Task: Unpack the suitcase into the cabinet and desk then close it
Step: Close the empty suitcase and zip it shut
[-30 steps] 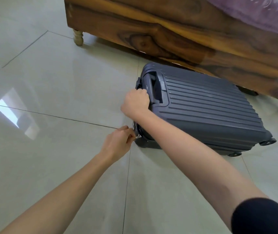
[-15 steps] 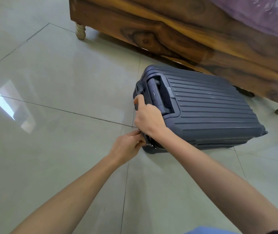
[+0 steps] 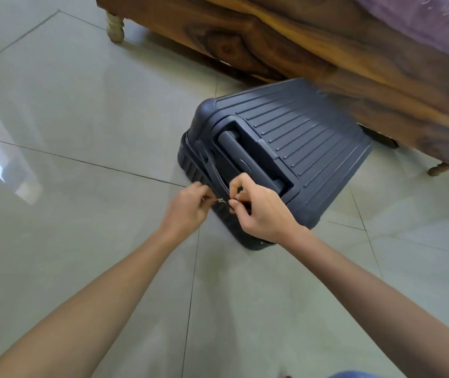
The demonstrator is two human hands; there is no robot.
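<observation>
The suitcase (image 3: 299, 137) is laid flat and closed on the floor (image 3: 81, 105), just beside the bed (image 3: 299, 50); its shell is dark grey-blue hard plastic, moulded in parallel ridges, with rounded corners; the handle (image 3: 248, 162) is seen folded into a recessed pocket in the upper face. At the near edge a small silvery zip pull (image 3: 220, 200) is pinched by the left hand (image 3: 188, 208); a dark tab (image 3: 233, 201) just beside it is pinched between thumb and forefinger of the right hand (image 3: 261, 214). The floor is laid in large glossy pale tiles with thin dark joints; the bed is of polished, strongly grained brown wood on a turned pale leg (image 3: 114, 25); a purple cover (image 3: 422, 20) is draped above.
</observation>
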